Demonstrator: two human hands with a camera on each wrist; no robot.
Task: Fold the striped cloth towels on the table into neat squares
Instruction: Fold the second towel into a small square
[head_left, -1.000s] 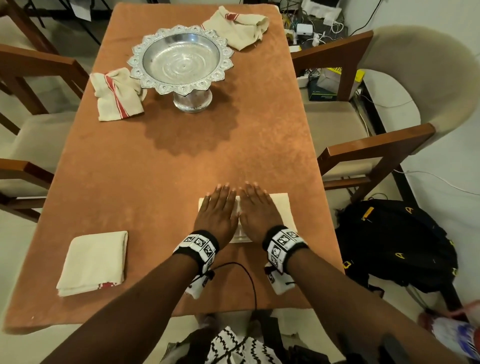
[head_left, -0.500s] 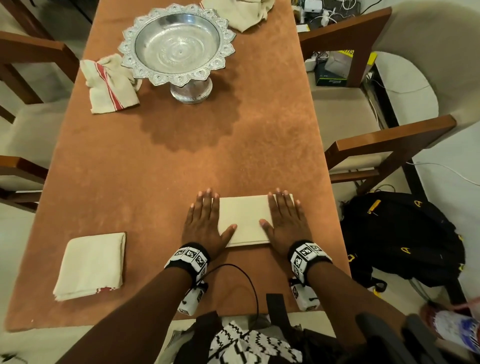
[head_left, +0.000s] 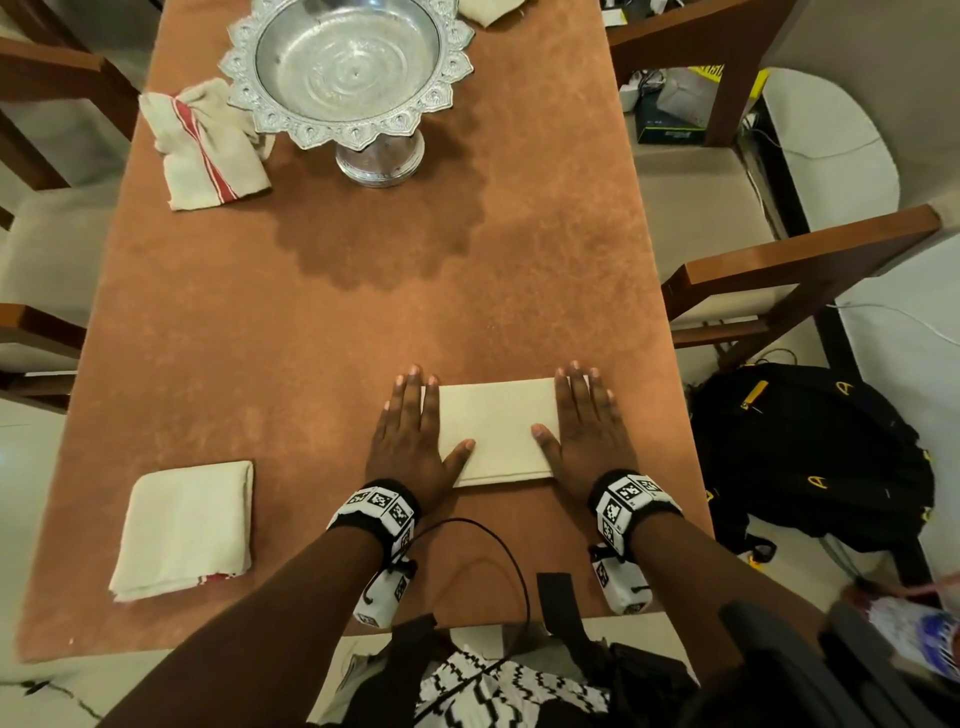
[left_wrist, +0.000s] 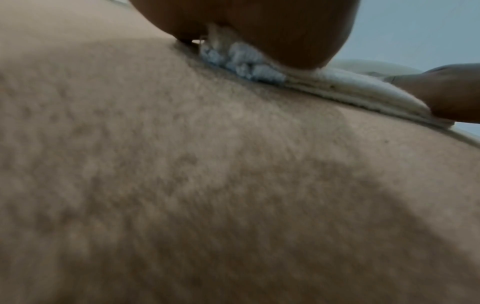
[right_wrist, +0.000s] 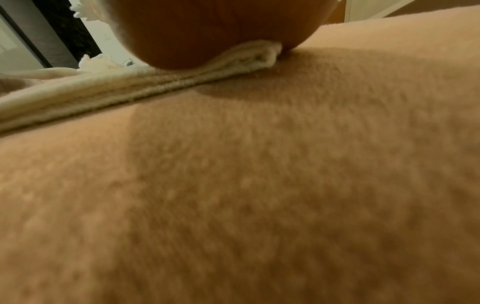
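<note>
A cream folded towel (head_left: 496, 431) lies flat near the front edge of the brown table (head_left: 363, 312). My left hand (head_left: 413, 431) presses flat on its left end and my right hand (head_left: 584, 428) on its right end, fingers straight. The wrist views show the towel's layered edge (left_wrist: 337, 86) (right_wrist: 130, 88) under each palm. Another folded cream towel (head_left: 187, 527) sits at the front left. A crumpled red-striped towel (head_left: 205, 145) lies at the back left. A further crumpled towel (head_left: 488, 9) shows at the top edge.
A silver pedestal bowl (head_left: 345, 73) stands at the back centre of the table. Wooden chairs (head_left: 789, 260) flank both sides. A black backpack (head_left: 810, 457) lies on the floor to the right.
My hands, side by side on the middle of the towel a second ago, have slid apart to its two ends. The camera view has tilted down and closer.
</note>
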